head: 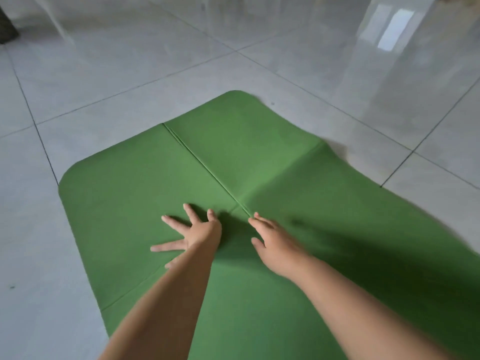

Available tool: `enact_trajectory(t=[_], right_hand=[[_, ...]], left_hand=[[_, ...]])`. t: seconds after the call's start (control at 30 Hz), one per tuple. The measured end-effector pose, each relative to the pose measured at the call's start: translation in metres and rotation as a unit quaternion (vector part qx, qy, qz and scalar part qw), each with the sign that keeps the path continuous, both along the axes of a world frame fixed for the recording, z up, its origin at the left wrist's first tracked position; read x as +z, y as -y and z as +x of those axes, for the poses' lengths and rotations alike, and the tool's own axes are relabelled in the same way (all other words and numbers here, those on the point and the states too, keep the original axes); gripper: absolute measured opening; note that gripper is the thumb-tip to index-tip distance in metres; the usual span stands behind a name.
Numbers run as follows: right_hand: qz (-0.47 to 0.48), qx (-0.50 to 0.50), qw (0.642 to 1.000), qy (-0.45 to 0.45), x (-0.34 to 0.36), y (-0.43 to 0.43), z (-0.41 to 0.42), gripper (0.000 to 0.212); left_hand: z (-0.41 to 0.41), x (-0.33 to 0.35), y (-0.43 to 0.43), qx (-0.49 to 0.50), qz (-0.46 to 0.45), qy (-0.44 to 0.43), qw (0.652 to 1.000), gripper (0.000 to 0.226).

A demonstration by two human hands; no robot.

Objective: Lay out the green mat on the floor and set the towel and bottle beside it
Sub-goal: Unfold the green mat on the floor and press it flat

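Note:
The green mat [135, 185] lies spread on the tiled floor, its far end with rounded corners toward the top of the head view. Fold creases cross it, and its right edge ripples slightly upward. My left hand [193, 233] presses flat on the mat with fingers spread wide. Just to its right, my right hand [272, 239] rests on the mat near the point where the creases meet, fingers relaxed and slightly blurred. Neither a towel nor a bottle is in view.
Glossy grey floor tiles [130, 81] with dark grout lines surround the mat on the left, far and right sides. A dark object [6, 24] sits at the far left edge. Pale furniture legs stand at the back.

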State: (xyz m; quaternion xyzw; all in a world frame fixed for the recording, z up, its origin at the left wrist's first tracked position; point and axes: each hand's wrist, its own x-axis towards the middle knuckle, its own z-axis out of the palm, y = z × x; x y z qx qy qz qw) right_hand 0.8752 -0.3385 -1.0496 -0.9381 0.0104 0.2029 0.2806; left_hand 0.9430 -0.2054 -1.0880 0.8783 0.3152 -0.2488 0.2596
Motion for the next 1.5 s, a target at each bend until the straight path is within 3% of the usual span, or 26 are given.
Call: enact_trajectory(t=[0.13, 0.23, 0.43, 0.7, 0.93, 1.03, 1.1, 1.17, 1.27, 1.37, 1.5], right_hand=[[0.029, 0.067, 0.997, 0.025, -0.017, -0.013, 0.066, 0.047], [0.039, 0.102, 0.994, 0.023, -0.032, -0.018, 0.105, 0.047], [-0.133, 0.228, 0.962, 0.065, -0.069, 0.03, 0.147, 0.063], [-0.226, 0.115, 0.967, 0.022, -0.066, 0.118, 0.177, 0.076], [-0.265, -0.047, 0.956, -0.113, -0.051, 0.175, 0.172, 0.077], [-0.273, -0.097, 0.956, -0.045, -0.041, 0.137, 0.175, 0.073], [-0.216, -0.015, 0.975, 0.052, -0.038, 0.086, 0.173, 0.067], [-0.095, 0.126, 0.982, 0.103, -0.04, 0.019, 0.162, 0.061], [0.02, 0.243, 0.968, 0.067, -0.049, -0.052, 0.14, 0.054], [0.017, 0.253, 0.965, 0.074, -0.063, -0.051, 0.14, 0.052], [-0.09, 0.265, 0.95, 0.137, -0.074, -0.012, 0.153, 0.055]], left_hand=[[0.015, -0.027, 0.022, 0.036, 0.124, 0.036, 0.991, 0.067], [0.021, -0.037, 0.025, 0.048, 0.155, 0.021, 0.986, 0.069], [0.022, -0.042, 0.024, 0.051, 0.197, -0.001, 0.979, 0.07], [0.021, -0.04, 0.026, 0.052, 0.215, 0.004, 0.975, 0.07], [0.02, -0.04, 0.027, 0.049, 0.209, 0.003, 0.977, 0.069], [0.02, -0.039, 0.028, 0.049, 0.207, 0.011, 0.977, 0.068], [0.021, -0.037, 0.029, 0.048, 0.199, 0.013, 0.979, 0.068], [0.022, -0.036, 0.028, 0.047, 0.195, 0.011, 0.98, 0.067], [0.021, -0.04, 0.025, 0.035, 0.205, 0.006, 0.978, 0.064], [0.022, -0.041, 0.026, 0.037, 0.202, 0.013, 0.979, 0.06], [0.023, -0.039, 0.029, 0.055, 0.19, 0.032, 0.98, 0.064]])
